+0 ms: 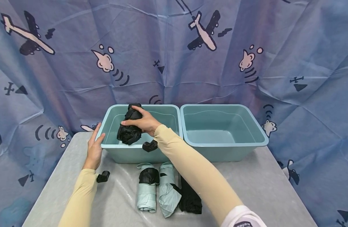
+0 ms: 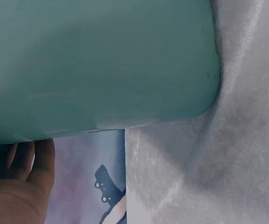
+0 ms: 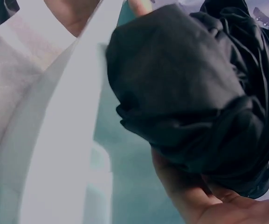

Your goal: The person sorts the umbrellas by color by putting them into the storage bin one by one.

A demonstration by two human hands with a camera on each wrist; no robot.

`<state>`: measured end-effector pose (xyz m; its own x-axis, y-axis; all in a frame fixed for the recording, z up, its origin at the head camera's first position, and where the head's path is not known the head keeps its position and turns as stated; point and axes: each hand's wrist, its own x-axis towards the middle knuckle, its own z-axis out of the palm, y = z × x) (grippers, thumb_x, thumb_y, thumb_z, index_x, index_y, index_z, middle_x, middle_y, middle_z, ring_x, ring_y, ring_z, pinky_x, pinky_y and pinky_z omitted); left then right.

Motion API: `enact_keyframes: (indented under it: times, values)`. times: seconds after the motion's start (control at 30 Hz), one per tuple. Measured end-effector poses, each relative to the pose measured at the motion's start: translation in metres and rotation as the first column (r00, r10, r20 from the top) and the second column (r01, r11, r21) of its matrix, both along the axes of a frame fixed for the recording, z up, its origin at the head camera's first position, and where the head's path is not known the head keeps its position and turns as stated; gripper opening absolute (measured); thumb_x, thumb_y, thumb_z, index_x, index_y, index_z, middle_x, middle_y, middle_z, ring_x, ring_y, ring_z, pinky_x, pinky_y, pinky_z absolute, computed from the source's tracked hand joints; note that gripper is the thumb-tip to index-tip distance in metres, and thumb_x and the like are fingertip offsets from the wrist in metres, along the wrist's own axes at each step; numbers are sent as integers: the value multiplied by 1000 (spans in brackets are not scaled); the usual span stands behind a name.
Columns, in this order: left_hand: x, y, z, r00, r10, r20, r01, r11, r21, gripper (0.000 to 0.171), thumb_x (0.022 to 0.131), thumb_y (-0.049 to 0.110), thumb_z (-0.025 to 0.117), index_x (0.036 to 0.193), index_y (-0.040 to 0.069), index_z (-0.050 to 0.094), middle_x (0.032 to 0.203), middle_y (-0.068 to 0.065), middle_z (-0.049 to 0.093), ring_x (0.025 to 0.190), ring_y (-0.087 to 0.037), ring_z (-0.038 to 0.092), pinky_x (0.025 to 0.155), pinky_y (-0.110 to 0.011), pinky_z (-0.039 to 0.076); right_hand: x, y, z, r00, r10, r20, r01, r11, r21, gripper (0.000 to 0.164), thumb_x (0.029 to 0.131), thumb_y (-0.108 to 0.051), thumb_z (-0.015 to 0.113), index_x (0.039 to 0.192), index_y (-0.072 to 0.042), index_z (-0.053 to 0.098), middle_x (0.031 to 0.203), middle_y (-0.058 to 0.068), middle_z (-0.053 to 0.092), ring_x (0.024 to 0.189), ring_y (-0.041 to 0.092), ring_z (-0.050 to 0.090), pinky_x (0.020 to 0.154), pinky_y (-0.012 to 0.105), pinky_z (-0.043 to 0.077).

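Note:
My right hand grips a black folded umbrella above the left green bin, thumb and fingers around its bundled cloth. In the right wrist view the umbrella fills much of the picture, with fingers beneath it. At the left end of that bin is my left hand, its fingers fairly straight against the outer wall, as the left wrist view also shows. Two pale green folded umbrellas with black parts lie in front of the bin. A black bundle beside them is partly covered by my right arm.
A second green bin stands close against the first one's right side. Both rest on a grey-covered table. A blue curtain with airplane prints hangs behind. Black wrist cameras sit at both wrists.

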<state>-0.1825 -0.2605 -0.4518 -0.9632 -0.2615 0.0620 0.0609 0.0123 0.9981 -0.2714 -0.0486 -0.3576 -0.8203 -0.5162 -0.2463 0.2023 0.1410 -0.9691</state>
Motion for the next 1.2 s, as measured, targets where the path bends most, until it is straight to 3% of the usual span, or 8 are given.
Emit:
enact_keyframes:
  times: [0.1, 0.2, 0.43, 0.7, 0.97, 1.2]
  values:
    - [-1, 0, -1, 1000, -3, -4, 3, 1000, 1, 58, 110, 16, 38, 164, 25, 19, 169, 1, 15, 152, -24, 19, 123, -46, 16, -2, -6, -3, 1000, -11, -3, 11, 1000, 12, 91, 84, -24, 86, 159, -33, 35, 123, 10, 57, 89, 23, 67, 77, 39, 57]
    - [0, -1, -1, 1000, -2, -5, 2, 1000, -5, 58, 110, 16, 38, 164, 25, 19, 169, 1, 15, 153, -24, 18, 123, -46, 15, -3, -12, -7, 1000, -20, -4, 20, 1000, 20, 91, 84, -23, 86, 159, -34, 35, 131, 12, 55, 94, 24, 67, 81, 42, 57]
    - [0, 0, -2, 1000, 1, -4, -1, 1000, -14, 58, 110, 18, 38, 165, 24, 18, 170, -1, 12, 153, -27, 17, 123, -49, 15, -4, -27, -18, 1000, -11, 2, 11, 999, 42, 89, 84, -23, 86, 158, -37, 37, 158, 12, 35, 115, 30, 60, 91, 47, 54]
    - [0, 0, -1, 1000, 7, -8, -8, 1000, -22, 58, 110, 20, 38, 165, 24, 18, 170, 1, 10, 153, -27, 15, 123, -50, 12, -2, -40, -26, 1000, -19, -1, 19, 999, 49, 89, 84, -23, 86, 158, -34, 38, 165, 9, 24, 136, 38, 46, 99, 59, 47]
    - [0, 0, -1, 1000, 4, -16, -4, 1000, -27, 58, 111, 21, 38, 165, 24, 18, 170, 0, 8, 153, -27, 13, 122, -53, 12, 0, -52, -33, 999, -38, 5, 37, 999, 31, 89, 83, -20, 86, 158, -32, 39, 163, 10, 27, 132, 37, 49, 98, 58, 49]
    - [1, 0, -1, 1000, 0, -26, -1, 1000, -19, 58, 110, 21, 38, 164, 23, 19, 170, 0, 6, 154, -26, 10, 122, -53, 10, 3, -65, -41, 998, -62, -6, 62, 997, 37, 88, 83, -20, 87, 157, -30, 41, 163, 9, 29, 138, 35, 43, 100, 50, 49]
